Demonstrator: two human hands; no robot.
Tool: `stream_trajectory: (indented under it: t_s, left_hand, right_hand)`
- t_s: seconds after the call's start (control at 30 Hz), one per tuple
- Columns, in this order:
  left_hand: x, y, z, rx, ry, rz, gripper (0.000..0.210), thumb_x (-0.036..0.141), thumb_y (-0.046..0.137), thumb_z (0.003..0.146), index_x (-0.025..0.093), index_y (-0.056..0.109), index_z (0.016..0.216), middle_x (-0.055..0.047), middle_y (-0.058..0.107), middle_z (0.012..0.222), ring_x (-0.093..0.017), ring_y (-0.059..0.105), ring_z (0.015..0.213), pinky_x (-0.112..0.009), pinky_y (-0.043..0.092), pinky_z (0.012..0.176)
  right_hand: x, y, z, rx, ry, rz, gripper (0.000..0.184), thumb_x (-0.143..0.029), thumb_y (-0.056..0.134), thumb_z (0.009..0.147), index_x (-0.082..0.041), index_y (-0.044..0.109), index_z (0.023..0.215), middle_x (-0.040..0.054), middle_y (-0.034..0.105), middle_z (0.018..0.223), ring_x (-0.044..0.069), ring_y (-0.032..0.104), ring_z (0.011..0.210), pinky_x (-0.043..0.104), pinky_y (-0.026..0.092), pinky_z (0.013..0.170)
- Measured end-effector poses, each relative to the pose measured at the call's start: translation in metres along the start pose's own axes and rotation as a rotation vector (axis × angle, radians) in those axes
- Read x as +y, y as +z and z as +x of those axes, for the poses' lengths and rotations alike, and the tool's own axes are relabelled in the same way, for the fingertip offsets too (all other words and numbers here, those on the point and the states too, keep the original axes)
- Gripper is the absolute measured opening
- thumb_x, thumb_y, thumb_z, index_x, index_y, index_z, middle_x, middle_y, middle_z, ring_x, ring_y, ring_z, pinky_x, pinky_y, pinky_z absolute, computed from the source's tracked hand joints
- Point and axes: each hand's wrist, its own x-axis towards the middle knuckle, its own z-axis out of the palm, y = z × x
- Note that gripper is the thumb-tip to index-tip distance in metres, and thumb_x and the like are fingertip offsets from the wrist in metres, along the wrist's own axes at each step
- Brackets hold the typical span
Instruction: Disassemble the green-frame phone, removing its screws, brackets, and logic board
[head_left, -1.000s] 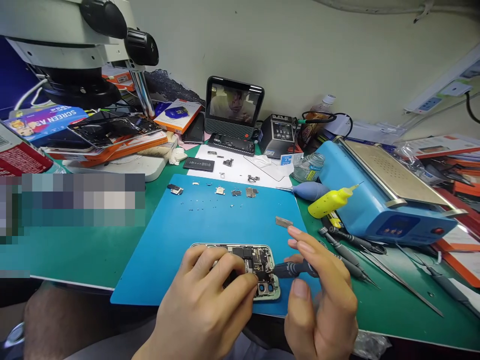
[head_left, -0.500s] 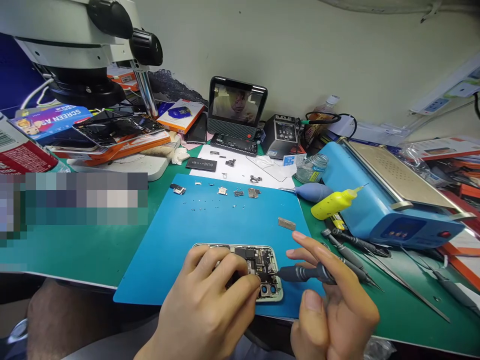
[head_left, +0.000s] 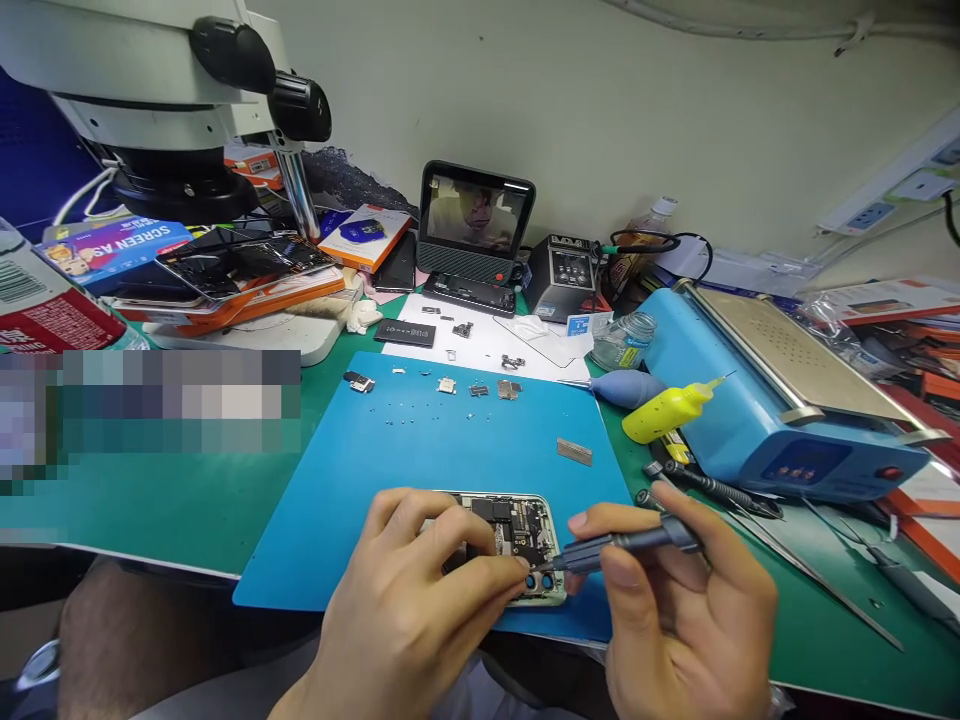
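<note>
The opened smartphone [head_left: 517, 515] lies on the blue mat [head_left: 322, 500], long axis running left to right, its camera end just left of the right hand [head_left: 686, 595], whose grip pinches a screwdriver [head_left: 600, 552] pointing left. The left hand [head_left: 424, 590] is nearer, covering the phone's left part (whether its grip pinches anything, I cannot tell).
</note>
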Motion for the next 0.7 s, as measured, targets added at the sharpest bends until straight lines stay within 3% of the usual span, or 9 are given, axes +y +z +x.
stream_trajectory:
  t_s: [0.1,0.2,0.33,0.43,0.5,0.57,0.63,0.7]
  left_hand:
    - [0.001,-0.002,0.002,-0.018,0.004,0.014,0.025,0.035,0.063,0.123,0.032,0.085,0.111,0.003,0.08,0.097,-0.02,0.066,0.099,-0.038,0.04,0.095]
    - [0.002,-0.002,0.003,-0.029,0.006,0.024,0.024,0.033,0.063,0.123,0.029,0.084,0.11,0.002,0.08,0.097,-0.02,0.067,0.098,-0.038,0.04,0.095]
    - [0.002,0.001,0.001,-0.019,-0.017,0.024,0.021,0.027,0.064,0.122,0.027,0.08,0.108,0.002,0.08,0.099,-0.02,0.068,0.1,-0.039,0.041,0.097]
    - [0.003,0.001,-0.001,-0.018,-0.024,-0.004,0.02,0.018,0.062,0.12,0.026,0.078,0.112,0.001,0.081,0.103,-0.02,0.069,0.103,-0.038,0.042,0.099]
    - [0.005,-0.001,-0.001,-0.034,-0.032,-0.049,0.022,0.013,0.06,0.118,0.026,0.077,0.112,0.002,0.083,0.104,-0.02,0.07,0.104,-0.038,0.043,0.101]
    - [0.006,-0.004,0.001,-0.038,-0.021,-0.079,0.025,0.009,0.058,0.116,0.026,0.075,0.109,0.003,0.085,0.103,-0.02,0.072,0.106,-0.039,0.043,0.103]
    - [0.007,-0.007,0.003,-0.043,0.029,-0.075,0.027,0.007,0.058,0.115,0.026,0.075,0.106,0.003,0.087,0.103,-0.021,0.075,0.109,-0.039,0.044,0.104]
    - [0.007,-0.01,0.006,-0.067,0.091,-0.059,0.026,0.007,0.06,0.114,0.026,0.076,0.108,0.005,0.09,0.108,-0.02,0.077,0.113,-0.038,0.045,0.105]
  right_hand:
    - [0.004,-0.003,-0.002,-0.096,-0.085,0.023,0.05,-0.015,0.073,0.112,-0.031,0.06,0.158,0.0042,0.086,0.107,0.021,0.087,0.096,0.031,0.074,0.075]
    - [0.005,0.001,-0.001,-0.08,-0.109,0.021,0.047,-0.017,0.073,0.112,-0.03,0.061,0.156,0.0038,0.086,0.106,0.02,0.087,0.094,0.032,0.074,0.082]
    - [-0.003,0.004,0.006,0.114,-0.027,0.084,0.037,-0.025,0.071,0.114,-0.032,0.064,0.149,0.0001,0.081,0.096,0.018,0.08,0.082,0.031,0.072,0.073]
    - [-0.01,-0.007,0.017,0.223,0.177,0.159,0.027,-0.035,0.061,0.117,-0.035,0.067,0.144,-0.0048,0.066,0.081,0.017,0.07,0.068,0.028,0.065,0.058]
    - [-0.013,-0.02,0.023,-0.003,0.26,-0.035,0.026,-0.042,0.069,0.113,-0.033,0.074,0.137,-0.0054,0.064,0.078,0.012,0.06,0.053,0.019,0.052,0.044]
    - [-0.012,-0.031,0.025,-0.276,0.256,-0.278,0.031,-0.048,0.076,0.109,-0.034,0.079,0.138,-0.0065,0.064,0.071,0.011,0.06,0.049,0.017,0.052,0.045]
    - [-0.009,-0.038,0.023,-0.489,0.164,-0.41,0.029,-0.049,0.078,0.109,-0.035,0.082,0.135,-0.0069,0.07,0.069,0.012,0.066,0.049,0.016,0.055,0.048]
    - [-0.006,-0.041,0.019,-0.603,0.035,-0.449,0.023,-0.045,0.075,0.112,-0.035,0.083,0.131,-0.0051,0.085,0.084,0.013,0.078,0.058,0.015,0.059,0.052]
